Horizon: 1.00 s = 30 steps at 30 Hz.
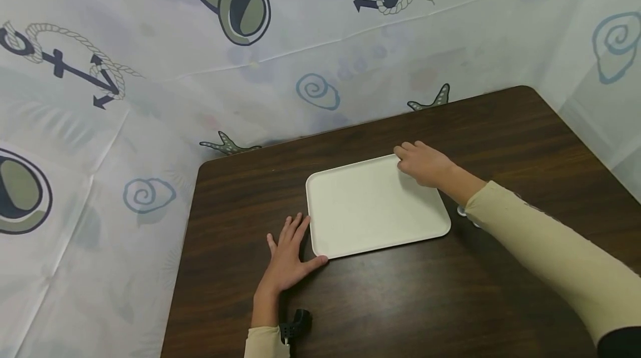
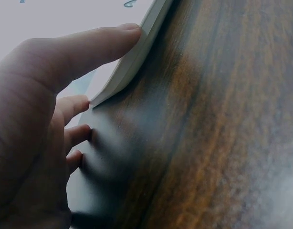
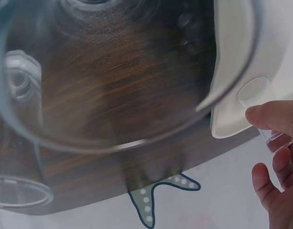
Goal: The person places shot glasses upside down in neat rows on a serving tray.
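Observation:
A white rectangular tray (image 1: 373, 207) lies on the dark wooden table. At its near left corner my left hand (image 1: 284, 266) has the fingers spread along the left edge, with the thumb reaching over the near edge. The left wrist view shows the thumb (image 2: 99, 45) extended against the tray's rim. My right hand (image 1: 424, 166) is at the tray's far right corner. In the right wrist view its thumb and fingers pinch a small clear glass (image 3: 256, 93) by the tray's edge. From the head camera, this glass is hidden behind the hand.
Close to the right wrist camera stands a large clear glass (image 3: 132, 145), and another clear glass (image 3: 22, 95) is at its left. In the head view, clear glassware (image 1: 462, 211) peeks out by the right sleeve. A printed curtain (image 1: 320, 40) hangs behind the table (image 1: 390, 302).

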### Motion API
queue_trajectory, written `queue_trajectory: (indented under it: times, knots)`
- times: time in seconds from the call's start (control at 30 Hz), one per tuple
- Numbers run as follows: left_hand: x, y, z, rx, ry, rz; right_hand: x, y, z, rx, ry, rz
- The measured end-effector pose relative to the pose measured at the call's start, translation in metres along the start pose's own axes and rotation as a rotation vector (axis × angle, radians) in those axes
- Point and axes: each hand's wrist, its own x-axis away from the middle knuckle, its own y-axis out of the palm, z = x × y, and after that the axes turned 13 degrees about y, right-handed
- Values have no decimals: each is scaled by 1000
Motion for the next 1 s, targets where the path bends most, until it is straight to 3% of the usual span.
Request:
queue_trajectory:
  times: [0.67,0.83,1.0]
  knots:
    - [0,4,-1,-5,6,4,2,1,0,-10,0,6]
    - [0,4,0,-6,3,3,4,1,2,-40,-14,29]
    - [0,2,0,-7,1,-1,8,-4,6,-140,0,75]
